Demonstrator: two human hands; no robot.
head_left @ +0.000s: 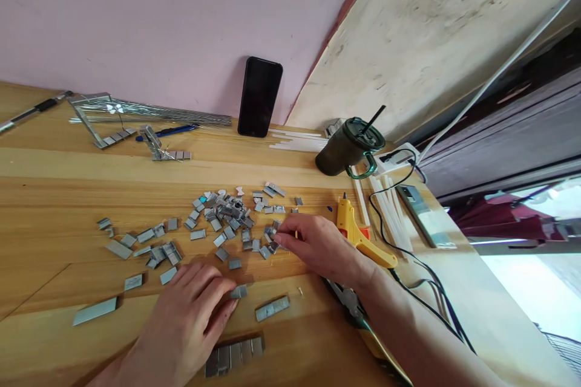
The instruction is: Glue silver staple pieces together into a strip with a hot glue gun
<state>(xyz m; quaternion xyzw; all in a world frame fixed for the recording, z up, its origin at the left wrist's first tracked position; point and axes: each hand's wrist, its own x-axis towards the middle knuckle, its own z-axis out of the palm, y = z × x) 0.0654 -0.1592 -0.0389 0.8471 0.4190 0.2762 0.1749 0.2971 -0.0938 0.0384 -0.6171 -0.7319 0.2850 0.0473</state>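
Note:
Several small grey mirror-like tiles (222, 217) lie scattered on the wooden table (54, 193). My right hand (313, 245) reaches in from the right, and its fingertips pinch one small grey tile (271, 233) at the edge of the pile. My left hand (190, 314) rests on the table near the front; its fingertips press on another small grey tile (238, 292). A short strip of joined tiles (272, 308) lies just right of my left hand. A longer row of tiles (233, 355) lies below it.
A yellow glue gun (356, 233) with a black cord lies right of my right hand. A dark green cup (347, 145) with a straw, white glue sticks (297, 140), a black phone (259, 97) against the wall, a second phone (424, 214) and glass pieces (104, 121) stand further back.

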